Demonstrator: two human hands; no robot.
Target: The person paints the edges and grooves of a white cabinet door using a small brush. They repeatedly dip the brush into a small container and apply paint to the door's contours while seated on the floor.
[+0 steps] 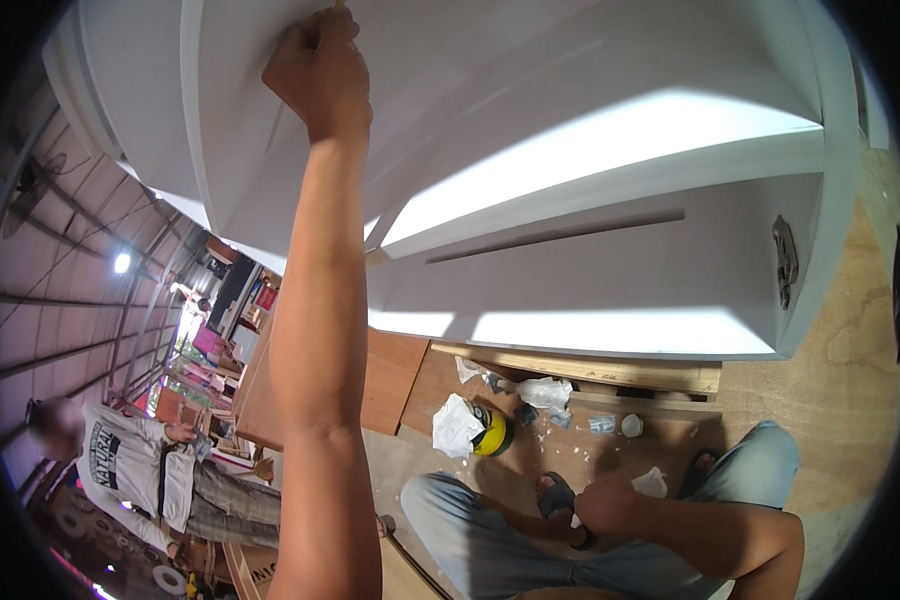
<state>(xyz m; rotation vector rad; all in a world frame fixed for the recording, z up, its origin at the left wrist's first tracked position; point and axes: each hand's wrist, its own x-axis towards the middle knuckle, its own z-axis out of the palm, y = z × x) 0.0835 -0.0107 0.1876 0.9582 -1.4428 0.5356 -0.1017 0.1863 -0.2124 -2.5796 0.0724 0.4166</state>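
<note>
My left hand (322, 75) reaches up into a large white cabinet-like piece (570, 285). Its fingers are closed near an inner panel, and the tan tip of a thin stick (339, 4) shows above them; most of it is hidden. My right hand (607, 506) is low, between my knees, its fingers curled; whatever they may hold is hidden. A metal hinge (785, 262) is fixed inside the cabinet's right end. A long dark groove (560, 236) runs along a lower panel. Bright light falls across the white surfaces.
Below the cabinet lie wooden planks (610, 368). A yellow and black tub (492, 430) with crumpled white paper (457, 425) stands among scraps and a small white cup (632, 426). A brown board (390, 375) is near. Left, a person (160, 470) stands holding something small.
</note>
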